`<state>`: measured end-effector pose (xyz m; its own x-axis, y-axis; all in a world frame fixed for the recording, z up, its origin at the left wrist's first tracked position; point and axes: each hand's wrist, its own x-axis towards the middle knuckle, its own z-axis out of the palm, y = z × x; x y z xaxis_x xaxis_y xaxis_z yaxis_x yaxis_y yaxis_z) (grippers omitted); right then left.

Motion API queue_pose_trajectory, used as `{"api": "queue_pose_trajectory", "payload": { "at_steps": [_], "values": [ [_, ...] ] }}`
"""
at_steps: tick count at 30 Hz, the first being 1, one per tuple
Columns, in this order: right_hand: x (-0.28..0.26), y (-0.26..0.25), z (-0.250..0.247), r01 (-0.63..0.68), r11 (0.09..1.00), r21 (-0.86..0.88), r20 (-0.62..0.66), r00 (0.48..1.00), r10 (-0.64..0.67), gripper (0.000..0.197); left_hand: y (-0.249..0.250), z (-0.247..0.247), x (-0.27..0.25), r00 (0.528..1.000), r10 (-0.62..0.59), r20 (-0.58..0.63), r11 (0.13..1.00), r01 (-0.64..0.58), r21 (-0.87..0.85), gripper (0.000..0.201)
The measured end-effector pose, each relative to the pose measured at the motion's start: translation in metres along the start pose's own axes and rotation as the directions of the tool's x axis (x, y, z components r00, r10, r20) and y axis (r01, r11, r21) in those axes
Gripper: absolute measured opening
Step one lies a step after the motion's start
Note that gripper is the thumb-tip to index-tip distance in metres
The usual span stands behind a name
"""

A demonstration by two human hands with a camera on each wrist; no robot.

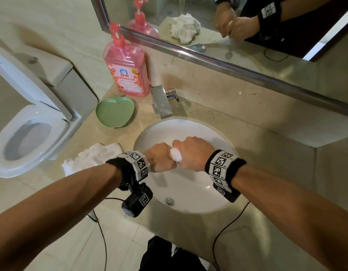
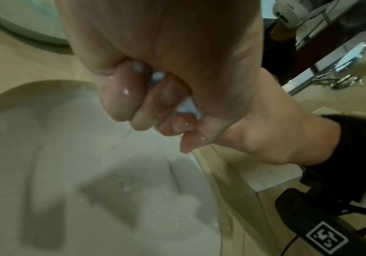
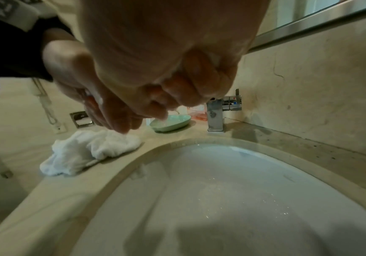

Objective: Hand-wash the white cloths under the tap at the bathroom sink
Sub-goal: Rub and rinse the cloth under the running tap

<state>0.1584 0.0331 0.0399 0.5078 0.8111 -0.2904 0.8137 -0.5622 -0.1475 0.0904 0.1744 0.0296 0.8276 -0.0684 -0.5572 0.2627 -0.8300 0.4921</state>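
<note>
Both hands meet in fists above the white sink basin [image 1: 198,200]. Between them a small wad of white cloth [image 1: 176,155] shows. My left hand [image 1: 163,159] grips one end and my right hand [image 1: 191,153] grips the other. In the left wrist view the left hand's fingers [image 2: 120,102] curl tightly round wet white cloth [image 2: 188,106]. In the right wrist view my right hand [image 3: 177,93] is also curled; most of the cloth is hidden inside the fists. A second white cloth [image 1: 93,157] [image 3: 90,152] lies crumpled on the counter left of the basin. No water stream shows at the chrome tap [image 1: 162,103].
A pink pump soap bottle [image 1: 126,69] and a green apple-shaped dish [image 1: 115,112] stand on the counter left of the tap. A toilet [image 1: 28,133] is further left. The mirror [image 1: 228,26] runs along the back wall. Black cables hang below the counter edge.
</note>
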Motion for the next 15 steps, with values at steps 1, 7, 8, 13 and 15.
{"api": "queue_pose_trajectory", "payload": {
  "at_steps": [1,7,8,13,15],
  "values": [
    [0.001,0.0,0.002,0.014,1.0,-0.022,0.006,1.0,-0.014,0.025,-0.002,0.002,0.0,1.0,0.0,0.009,1.0,0.0,-0.012,0.021],
    [0.002,-0.003,0.008,0.071,0.994,-0.081,0.044,0.997,-0.068,0.03,-0.005,0.015,-0.001,1.0,0.003,0.03,0.997,0.0,-0.077,0.019],
    [0.002,-0.004,0.008,0.074,0.994,-0.081,0.057,0.996,-0.07,0.031,-0.006,0.017,-0.001,1.0,0.004,0.028,0.996,-0.002,-0.088,0.016],
    [0.002,-0.005,0.01,0.09,0.993,-0.076,0.082,0.993,-0.084,0.03,-0.009,0.021,-0.001,1.0,-0.005,0.031,0.989,0.01,-0.145,0.004],
    [0.004,-0.005,0.008,0.074,0.995,-0.071,0.077,0.995,-0.069,0.031,-0.009,0.019,0.0,1.0,-0.011,0.014,0.991,0.013,-0.134,0.011]
  ]
}}
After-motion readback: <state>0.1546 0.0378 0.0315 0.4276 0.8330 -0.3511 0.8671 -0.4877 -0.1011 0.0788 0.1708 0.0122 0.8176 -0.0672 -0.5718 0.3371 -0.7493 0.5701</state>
